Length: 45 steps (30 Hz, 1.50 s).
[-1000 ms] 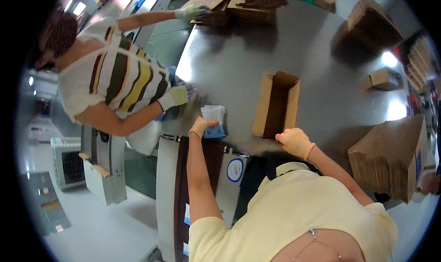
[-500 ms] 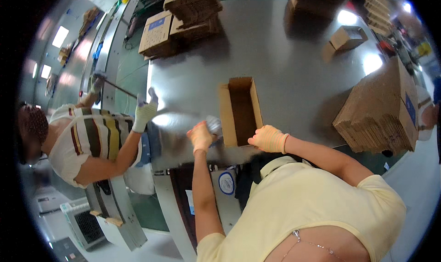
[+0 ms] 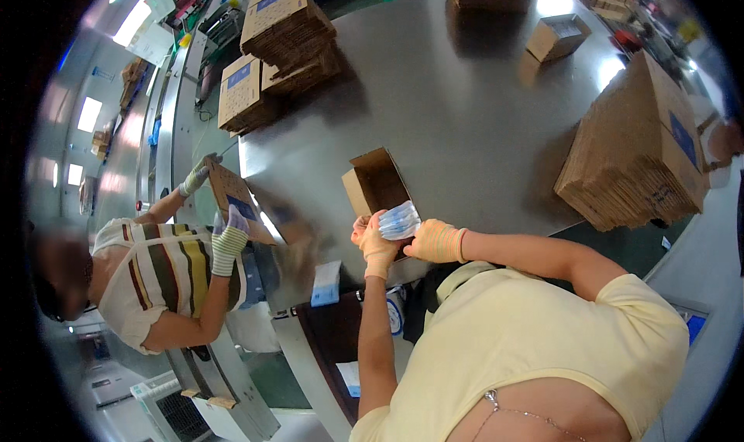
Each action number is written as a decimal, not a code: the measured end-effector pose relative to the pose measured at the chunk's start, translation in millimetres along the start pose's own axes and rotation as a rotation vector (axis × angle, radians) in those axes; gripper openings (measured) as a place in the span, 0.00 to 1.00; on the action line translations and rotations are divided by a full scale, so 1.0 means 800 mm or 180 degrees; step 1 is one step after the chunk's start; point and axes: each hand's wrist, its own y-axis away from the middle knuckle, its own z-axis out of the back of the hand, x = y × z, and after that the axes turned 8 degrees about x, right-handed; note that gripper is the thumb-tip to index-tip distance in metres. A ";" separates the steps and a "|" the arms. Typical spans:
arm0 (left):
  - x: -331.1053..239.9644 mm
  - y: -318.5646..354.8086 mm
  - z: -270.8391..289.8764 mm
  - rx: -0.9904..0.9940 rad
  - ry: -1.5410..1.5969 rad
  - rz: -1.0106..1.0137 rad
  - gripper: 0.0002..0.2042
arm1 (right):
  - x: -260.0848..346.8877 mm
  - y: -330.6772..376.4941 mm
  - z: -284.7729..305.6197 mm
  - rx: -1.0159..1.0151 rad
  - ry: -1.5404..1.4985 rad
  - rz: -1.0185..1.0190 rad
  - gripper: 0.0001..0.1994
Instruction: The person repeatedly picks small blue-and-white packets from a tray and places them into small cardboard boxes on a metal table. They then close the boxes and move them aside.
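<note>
My left hand (image 3: pixel 373 247) and my right hand (image 3: pixel 435 242), both in pale gloves, hold a stack of clear-wrapped white and blue packs (image 3: pixel 399 220) between them. The stack hovers just at the near end of a small open cardboard box (image 3: pixel 375 182) that lies on the grey metal table (image 3: pixel 465 109). Another blue and white pack (image 3: pixel 326 283) lies at the table's near edge, left of my left hand.
A co-worker in a striped shirt (image 3: pixel 167 275) stands at left, gloved hands on a flat cardboard sheet (image 3: pixel 236 202). Piles of flattened cartons sit at the right (image 3: pixel 639 151) and at the far left (image 3: pixel 283 31). A small open box (image 3: pixel 554 39) stands far right.
My hands have lifted the packs from the table edge and brought them together at the open box. The co-worker has picked up a flat cardboard sheet. My view has swung.
</note>
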 end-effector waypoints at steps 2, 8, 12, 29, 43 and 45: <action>-0.019 0.001 0.016 -0.0007 -0.0495 0.0141 0.39 | 0.002 -0.001 0.004 0.0070 -0.0029 -0.0083 0.06; 0.028 -0.019 0.105 0.1568 0.1187 -0.0218 0.51 | 0.013 -0.006 -0.006 0.0322 0.0115 -0.0129 0.07; -0.037 -0.057 0.072 0.0393 -0.0717 -0.0574 0.27 | 0.015 -0.001 -0.007 0.0193 0.0213 -0.0182 0.07; -0.035 -0.033 0.017 0.2655 -0.0755 -0.0204 0.14 | 0.023 0.004 -0.044 -0.0971 0.0267 -0.0224 0.09; 0.024 0.287 0.027 -0.1815 0.0398 0.1177 0.16 | 0.009 0.005 -0.021 -0.0718 0.0473 -0.0413 0.05; 0.055 0.368 0.062 -0.1286 -0.0351 0.2707 0.14 | 0.007 0.004 -0.020 -0.0731 0.0477 -0.0361 0.06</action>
